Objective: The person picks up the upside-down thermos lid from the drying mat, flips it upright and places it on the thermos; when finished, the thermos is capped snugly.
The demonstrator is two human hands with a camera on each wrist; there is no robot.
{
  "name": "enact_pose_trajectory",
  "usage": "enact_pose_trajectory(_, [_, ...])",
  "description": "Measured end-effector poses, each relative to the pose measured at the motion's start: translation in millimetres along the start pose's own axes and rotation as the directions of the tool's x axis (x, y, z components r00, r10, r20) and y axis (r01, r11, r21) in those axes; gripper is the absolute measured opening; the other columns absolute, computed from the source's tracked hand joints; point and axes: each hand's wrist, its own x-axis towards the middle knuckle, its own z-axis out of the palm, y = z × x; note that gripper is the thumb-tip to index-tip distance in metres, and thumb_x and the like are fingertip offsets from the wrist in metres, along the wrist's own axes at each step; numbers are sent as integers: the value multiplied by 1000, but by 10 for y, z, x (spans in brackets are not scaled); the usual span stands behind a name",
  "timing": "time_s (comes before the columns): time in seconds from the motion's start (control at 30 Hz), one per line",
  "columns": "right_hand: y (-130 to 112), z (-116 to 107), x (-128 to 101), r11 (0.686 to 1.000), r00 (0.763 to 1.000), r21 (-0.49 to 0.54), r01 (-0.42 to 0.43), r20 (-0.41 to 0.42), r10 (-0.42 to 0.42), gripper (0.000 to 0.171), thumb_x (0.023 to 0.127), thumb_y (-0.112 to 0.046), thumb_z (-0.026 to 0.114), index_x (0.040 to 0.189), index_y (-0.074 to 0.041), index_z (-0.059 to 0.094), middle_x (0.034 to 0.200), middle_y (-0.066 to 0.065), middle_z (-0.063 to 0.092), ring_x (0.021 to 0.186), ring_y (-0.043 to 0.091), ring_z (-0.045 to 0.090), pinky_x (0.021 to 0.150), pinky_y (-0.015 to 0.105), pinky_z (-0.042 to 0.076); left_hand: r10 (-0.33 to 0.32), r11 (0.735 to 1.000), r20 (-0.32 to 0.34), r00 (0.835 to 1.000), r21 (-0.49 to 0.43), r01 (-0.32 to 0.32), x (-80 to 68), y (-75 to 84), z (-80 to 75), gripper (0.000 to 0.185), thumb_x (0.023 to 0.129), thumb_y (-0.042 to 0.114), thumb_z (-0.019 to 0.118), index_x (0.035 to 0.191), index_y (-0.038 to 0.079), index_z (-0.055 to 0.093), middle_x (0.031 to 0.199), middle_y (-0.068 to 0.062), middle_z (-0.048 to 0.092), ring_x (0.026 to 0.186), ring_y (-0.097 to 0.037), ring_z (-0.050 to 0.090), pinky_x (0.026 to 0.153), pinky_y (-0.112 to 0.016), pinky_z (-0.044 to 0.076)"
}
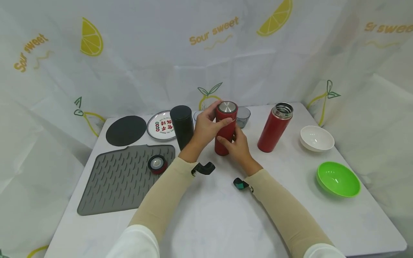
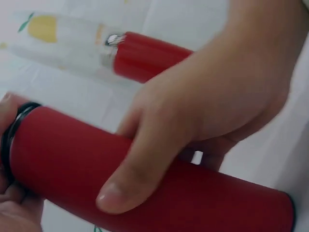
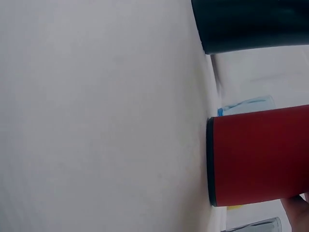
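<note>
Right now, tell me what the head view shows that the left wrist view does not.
Only the head view shows the whole table: the black flask, grey mat, loose cap, white bowl, green bowl, and the left hand at the lid. Only the left wrist view shows the right hand close up, its fingers wrapped round the body. Both show the held red flask and the open red flask behind it.

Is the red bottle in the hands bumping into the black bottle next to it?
Apart. In the head view, the left hand sits between the held red bottle and the black bottle, and a strip of white table shows between their bases.
</note>
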Motion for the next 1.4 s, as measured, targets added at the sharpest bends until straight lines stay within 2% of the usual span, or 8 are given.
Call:
enact_pose_trajectory(0.17, [-255, -43, -53, 1000, 1000, -4, 20, 19, -20, 61, 91, -11, 68, 143, -2, 38, 134, 16, 53, 121, 30, 53, 101, 47, 43, -20, 993, 47, 999, -119, 25, 80, -94, -50, 67, 80, -2, 77, 140, 1, 48, 134, -10, 58, 124, -15, 53, 103, -29, 40])
enact_pose_trajectory(0.27, [-297, -45, -71, 999, 999, -14, 45, 21, -45, 61, 91, -10, 68, 143, -1, 38, 133, 17, 54, 120, 31, 54, 100, 46, 44, -18, 998, -29, 999, -57, 16, 21, -58, 19, 68, 79, 6, 81, 139, 2, 50, 133, -6, 58, 124, -11, 52, 103, -26, 39])
enact_pose_trajectory(0.43, [-308, -36, -63, 994, 994, -20, 106, 7, -106, 60, 90, -10, 69, 141, 0, 40, 131, 18, 54, 120, 31, 54, 99, 46, 45, 124, 985, -198, 972, 144, -96, -39, 54, 163, 68, 77, 17, 85, 137, 5, 54, 137, -4, 54, 127, -9, 48, 103, -26, 39])
enact_pose_trajectory(0.5, [-311, -35, -61, 994, 994, -22, 108, 4, -108, 60, 90, -12, 70, 141, -2, 40, 132, 16, 53, 121, 29, 53, 100, 46, 44, 169, 979, -229, 959, 150, -137, -15, 77, 179, 68, 77, 15, 84, 136, 2, 54, 137, -6, 54, 127, -11, 48, 104, -26, 38])
enact_pose_trajectory(0.57, [-310, -33, -67, 995, 996, -25, 94, 5, -94, 60, 91, -14, 70, 142, -4, 40, 133, 15, 53, 122, 29, 53, 100, 46, 44, 161, 984, -243, 956, 108, -139, -10, 71, 172, 67, 77, 13, 84, 135, 1, 54, 134, -5, 55, 125, -10, 50, 103, -25, 38])
enact_pose_trajectory(0.83, [-262, -29, -70, 993, 993, -12, 121, 2, -121, 61, 89, -11, 71, 140, -1, 40, 131, 17, 53, 120, 30, 54, 99, 46, 45, 168, 984, -196, 966, 84, -154, -81, 11, 160, 65, 76, 12, 85, 133, 5, 55, 132, -5, 55, 127, -10, 49, 106, -27, 36])
enact_pose_trajectory(1.23, [-304, -27, -83, 994, 995, -27, 103, -3, -103, 61, 89, -9, 71, 140, 1, 39, 131, 19, 53, 120, 32, 54, 99, 47, 45, 143, 975, -202, 969, 196, -103, -58, 38, 190, 65, 76, 20, 86, 131, 5, 55, 128, -4, 56, 123, -11, 51, 103, -26, 40])
enact_pose_trajectory(1.4, [-299, -27, -76, 994, 995, -32, 101, -1, -101, 62, 89, -11, 71, 141, 1, 39, 132, 18, 52, 122, 31, 53, 99, 46, 45, 100, 980, -215, 971, 189, -59, -101, 17, 186, 63, 76, 19, 85, 131, 7, 55, 127, -4, 56, 122, -12, 52, 103, -27, 39])
